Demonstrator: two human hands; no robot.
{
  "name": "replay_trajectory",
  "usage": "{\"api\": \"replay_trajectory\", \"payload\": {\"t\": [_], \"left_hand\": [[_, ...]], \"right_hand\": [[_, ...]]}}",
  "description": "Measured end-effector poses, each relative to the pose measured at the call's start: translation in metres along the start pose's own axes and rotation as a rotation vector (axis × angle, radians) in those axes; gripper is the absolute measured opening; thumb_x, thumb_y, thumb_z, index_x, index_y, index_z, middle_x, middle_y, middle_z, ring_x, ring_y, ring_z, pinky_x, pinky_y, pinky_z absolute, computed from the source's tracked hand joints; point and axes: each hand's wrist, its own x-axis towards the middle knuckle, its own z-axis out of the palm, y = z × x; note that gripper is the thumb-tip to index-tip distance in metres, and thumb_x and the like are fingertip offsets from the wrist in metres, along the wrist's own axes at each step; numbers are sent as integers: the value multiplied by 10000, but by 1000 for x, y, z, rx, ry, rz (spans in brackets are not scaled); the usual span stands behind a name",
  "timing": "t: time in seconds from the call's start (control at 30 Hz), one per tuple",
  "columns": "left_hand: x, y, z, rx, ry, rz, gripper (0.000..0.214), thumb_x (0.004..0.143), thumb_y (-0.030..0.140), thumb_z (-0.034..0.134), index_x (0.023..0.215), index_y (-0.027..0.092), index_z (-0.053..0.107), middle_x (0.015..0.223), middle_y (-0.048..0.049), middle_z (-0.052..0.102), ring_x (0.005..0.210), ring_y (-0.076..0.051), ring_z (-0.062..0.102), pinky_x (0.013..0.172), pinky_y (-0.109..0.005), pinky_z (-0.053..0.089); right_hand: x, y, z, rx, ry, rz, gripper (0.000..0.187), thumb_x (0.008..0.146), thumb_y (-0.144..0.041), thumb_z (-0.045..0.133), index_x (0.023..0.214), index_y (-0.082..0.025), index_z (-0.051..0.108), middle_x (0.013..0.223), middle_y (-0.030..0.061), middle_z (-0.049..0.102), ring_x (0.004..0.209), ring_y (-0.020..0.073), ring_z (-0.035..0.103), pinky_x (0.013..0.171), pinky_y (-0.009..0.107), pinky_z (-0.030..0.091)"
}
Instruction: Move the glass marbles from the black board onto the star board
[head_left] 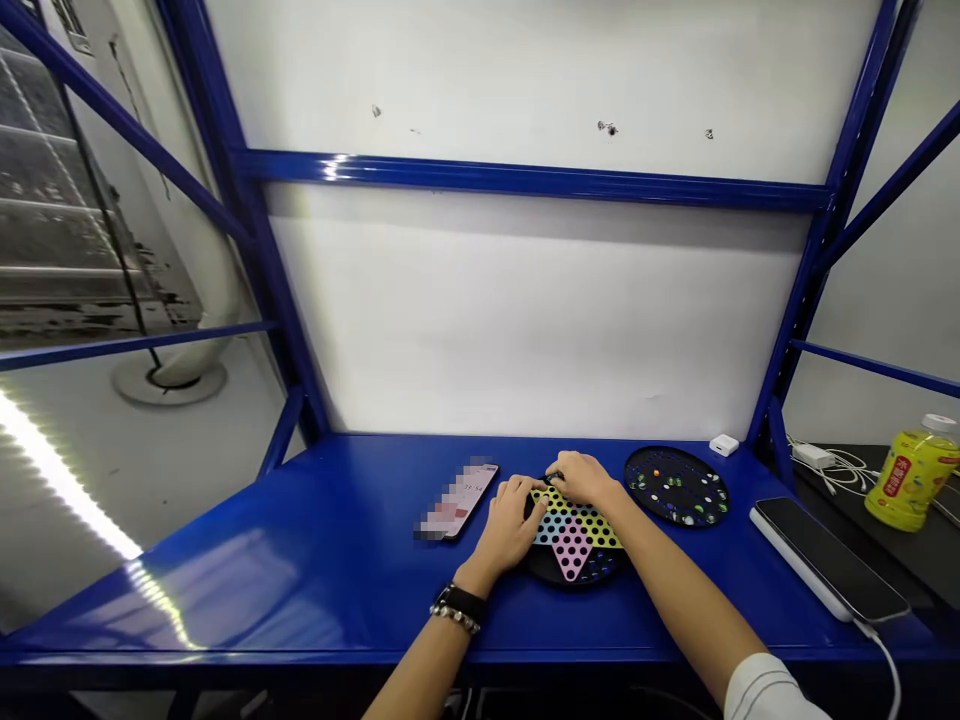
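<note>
A Chinese checkers board with a coloured, holed star lies on the blue table in front of me. Its star shows pink, yellow-green and light blue points over a black round base. My left hand grips the board's left side, thumb on top and fingers round the far left edge. At the board's far edge, my right hand is closed with its fingers bent down; what is between its fingertips is hidden. Some blue marbles show in the base beside the pink point.
Right of the board lies a round black tray with several marbles. A phone lies to the left. Near the right edge are a white case and a phone on a white power bank with a cable. A yellow bottle stands farther right.
</note>
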Motion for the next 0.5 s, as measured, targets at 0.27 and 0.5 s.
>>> {"api": "replay_trajectory", "payload": {"t": [0.27,0.5], "left_hand": [[1,-2,1,-3,-18,-11,263,950,405,428,1066,254,610,1140,-58,622,1082,-265,530,938,-445,429],[0,1,-1,-18,-58,-32,260,954,402,413,1062,253,598,1159,-55,608,1097,-270,518,942,-460,415]], "right_hand": [[-19,1,4,26,72,10,323,957,-335,461,1064,-230,747,1134,95,629,1085,259,555,918,393,429],[-54,33,-25,206,213,74,322,921,-367,534,1153,-212,696,1210,87,639,1135,234,561,979,345,425]]}}
